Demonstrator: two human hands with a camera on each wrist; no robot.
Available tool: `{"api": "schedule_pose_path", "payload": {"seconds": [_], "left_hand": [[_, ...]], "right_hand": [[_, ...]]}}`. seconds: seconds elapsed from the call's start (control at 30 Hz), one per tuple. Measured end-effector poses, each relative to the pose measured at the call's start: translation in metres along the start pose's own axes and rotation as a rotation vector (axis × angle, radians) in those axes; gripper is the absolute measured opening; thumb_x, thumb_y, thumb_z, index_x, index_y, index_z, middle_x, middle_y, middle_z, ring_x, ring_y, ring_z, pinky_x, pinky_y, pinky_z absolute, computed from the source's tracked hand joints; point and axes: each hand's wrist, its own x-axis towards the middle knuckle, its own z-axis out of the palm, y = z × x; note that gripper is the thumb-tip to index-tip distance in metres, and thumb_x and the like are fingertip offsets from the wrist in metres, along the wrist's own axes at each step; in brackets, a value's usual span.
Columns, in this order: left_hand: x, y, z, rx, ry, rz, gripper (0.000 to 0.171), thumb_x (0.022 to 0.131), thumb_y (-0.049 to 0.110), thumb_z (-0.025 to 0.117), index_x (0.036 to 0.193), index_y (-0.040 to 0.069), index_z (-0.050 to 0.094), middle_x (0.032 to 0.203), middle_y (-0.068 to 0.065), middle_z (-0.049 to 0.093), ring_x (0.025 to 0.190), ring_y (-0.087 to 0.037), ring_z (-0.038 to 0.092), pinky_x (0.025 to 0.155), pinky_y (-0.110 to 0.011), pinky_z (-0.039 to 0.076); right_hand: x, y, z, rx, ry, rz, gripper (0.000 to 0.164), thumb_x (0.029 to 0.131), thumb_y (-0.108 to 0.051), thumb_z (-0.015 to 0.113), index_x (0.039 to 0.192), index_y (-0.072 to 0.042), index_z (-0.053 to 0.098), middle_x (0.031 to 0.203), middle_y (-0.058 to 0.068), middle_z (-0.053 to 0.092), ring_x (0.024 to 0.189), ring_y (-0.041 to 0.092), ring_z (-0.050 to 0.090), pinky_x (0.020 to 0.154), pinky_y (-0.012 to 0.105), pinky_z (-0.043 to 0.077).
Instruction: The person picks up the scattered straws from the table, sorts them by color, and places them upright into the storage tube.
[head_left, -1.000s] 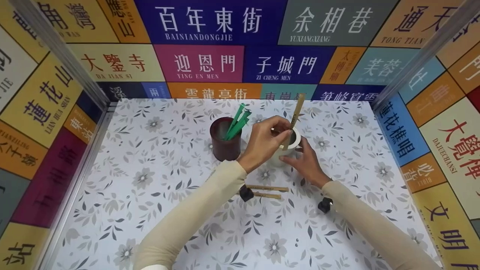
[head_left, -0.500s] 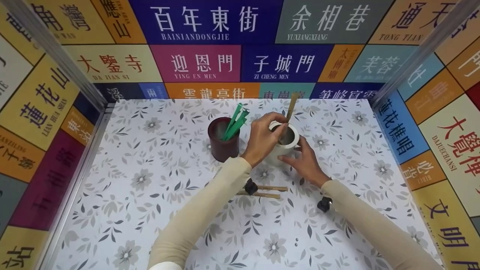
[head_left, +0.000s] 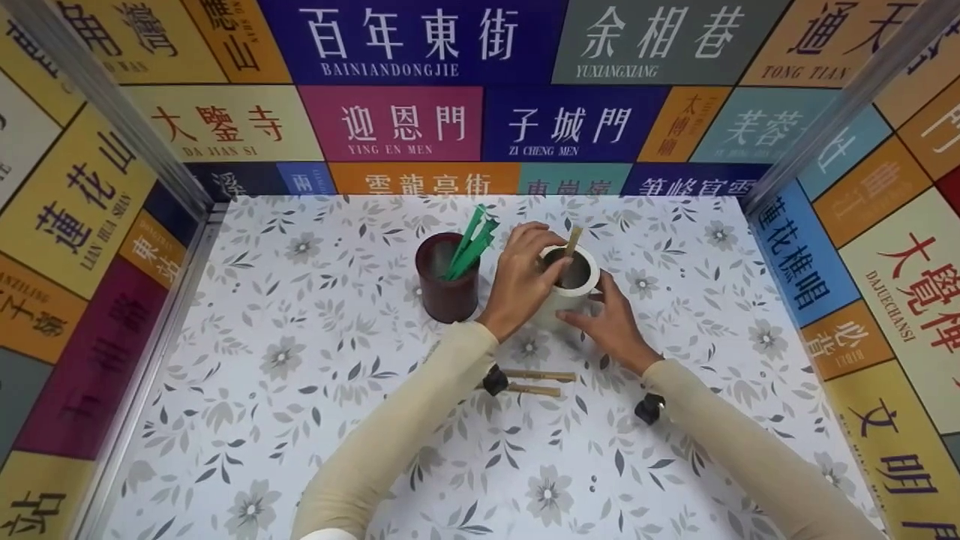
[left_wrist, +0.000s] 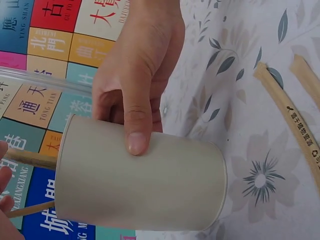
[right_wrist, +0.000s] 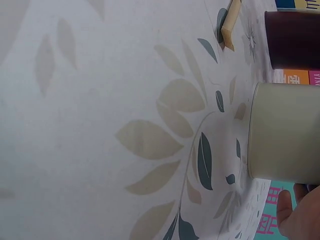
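In the head view my left hand [head_left: 517,277] is at the mouth of a pale cream cup [head_left: 593,271], its thumb and fingers pinching a brown paper-wrapped straw [head_left: 574,240]. Most of that straw is down inside the cup, with a short end above the rim. My right hand [head_left: 619,322] grips the cup's right side, its thumb [left_wrist: 136,142] lying along the wall in the left wrist view. That view has two straws [left_wrist: 32,158] emerging from the cup's mouth beside my left fingertips [left_wrist: 5,204]. The cup's interior is mostly dark.
A dark red-brown cup [head_left: 448,300] holding several green sticks [head_left: 472,244] stands left of my left hand. Two more brown wrapped straws [head_left: 547,375] lie on the floral tablecloth [head_left: 375,450] nearer me. Walls with printed signs [head_left: 390,124] enclose the table.
The straw has gone lower into the cream cup; far less of it shows above the rim. My left hand's fingers have spread somewhat around the rim. My right hand keeps its hold.
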Motion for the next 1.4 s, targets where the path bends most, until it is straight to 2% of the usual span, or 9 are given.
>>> {"api": "schedule_pose_path", "payload": {"seconds": [0.3, 0.47, 0.6, 0.73, 0.87, 0.97, 1.03, 1.2, 1.4], "left_hand": [[-0.020, -0.005, -0.013, -0.029, 0.065, 0.044, 0.034, 0.098, 0.011, 0.085, 0.129, 0.001, 0.075, 0.141, -0.015, 0.068, 0.142, -0.029, 0.056, 0.124, -0.039, 0.043], [-0.043, -0.011, -0.023, -0.044, 0.067, 0.035, 0.052, 0.097, 0.008, 0.086, 0.145, 0.003, 0.067, 0.159, -0.017, 0.055, 0.150, -0.028, 0.051, 0.122, -0.041, 0.046], [-0.065, -0.019, -0.030, -0.059, 0.050, 0.005, 0.062, 0.095, 0.006, 0.088, 0.151, 0.004, 0.063, 0.156, -0.019, 0.057, 0.146, -0.027, 0.054, 0.114, -0.039, 0.054], [-0.088, -0.031, -0.034, -0.060, -0.015, -0.051, 0.053, 0.095, 0.011, 0.088, 0.144, 0.004, 0.068, 0.140, -0.015, 0.069, 0.130, -0.025, 0.064, 0.104, -0.038, 0.058], [-0.109, -0.044, -0.039, -0.078, -0.135, -0.123, 0.039, 0.097, 0.015, 0.087, 0.133, 0.005, 0.075, 0.127, -0.010, 0.076, 0.120, -0.025, 0.069, 0.100, -0.044, 0.060], [-0.121, -0.052, -0.044, -0.103, -0.217, -0.176, 0.031, 0.097, 0.013, 0.087, 0.126, 0.004, 0.079, 0.122, -0.009, 0.078, 0.117, -0.025, 0.070, 0.101, -0.049, 0.059], [-0.127, -0.055, -0.047, -0.099, -0.263, -0.197, 0.028, 0.098, 0.014, 0.086, 0.122, 0.002, 0.080, 0.120, -0.009, 0.078, 0.116, -0.026, 0.071, 0.107, -0.050, 0.056], [-0.140, -0.063, -0.053, -0.060, -0.353, -0.216, 0.028, 0.097, 0.016, 0.087, 0.119, -0.001, 0.082, 0.117, -0.009, 0.079, 0.116, -0.026, 0.070, 0.111, -0.046, 0.053], [-0.157, -0.070, -0.057, -0.005, -0.383, -0.206, 0.026, 0.096, 0.017, 0.088, 0.118, 0.005, 0.085, 0.113, -0.005, 0.077, 0.113, -0.022, 0.067, 0.102, -0.040, 0.056]], "right_hand": [[-0.001, 0.000, -0.001, -0.006, -0.002, 0.000, 0.096, 0.090, -0.032, 0.095, 0.167, -0.011, 0.040, 0.158, 0.010, 0.054, 0.140, 0.035, 0.057, 0.119, 0.055, 0.046], [-0.001, 0.002, -0.001, -0.004, -0.003, -0.018, 0.094, 0.092, -0.026, 0.094, 0.167, -0.010, 0.040, 0.159, 0.011, 0.053, 0.143, 0.033, 0.055, 0.120, 0.055, 0.045], [-0.001, 0.002, -0.001, 0.007, -0.002, -0.027, 0.093, 0.092, -0.018, 0.094, 0.167, -0.007, 0.039, 0.160, 0.015, 0.051, 0.145, 0.037, 0.052, 0.121, 0.056, 0.044], [-0.001, -0.001, 0.000, 0.011, 0.007, -0.009, 0.094, 0.092, -0.011, 0.092, 0.167, -0.005, 0.036, 0.161, 0.020, 0.048, 0.146, 0.042, 0.049, 0.123, 0.059, 0.040], [-0.004, -0.014, 0.000, 0.023, 0.007, 0.003, 0.093, 0.093, -0.005, 0.090, 0.167, 0.001, 0.033, 0.161, 0.026, 0.046, 0.147, 0.047, 0.046, 0.124, 0.063, 0.037], [-0.008, -0.031, 0.000, 0.038, 0.007, 0.004, 0.092, 0.092, -0.002, 0.089, 0.165, 0.004, 0.035, 0.159, 0.029, 0.047, 0.146, 0.048, 0.047, 0.124, 0.064, 0.037], [-0.010, -0.039, 0.000, 0.042, 0.007, 0.004, 0.091, 0.092, -0.002, 0.089, 0.165, 0.006, 0.035, 0.159, 0.029, 0.047, 0.146, 0.047, 0.047, 0.123, 0.063, 0.038], [-0.010, -0.040, 0.002, 0.052, 0.013, 0.015, 0.091, 0.092, -0.002, 0.090, 0.164, 0.006, 0.035, 0.158, 0.028, 0.048, 0.144, 0.045, 0.049, 0.123, 0.061, 0.039], [-0.008, -0.031, 0.005, 0.049, 0.016, 0.045, 0.091, 0.091, -0.004, 0.091, 0.165, 0.000, 0.037, 0.158, 0.022, 0.051, 0.143, 0.041, 0.052, 0.122, 0.052, 0.041]]}}
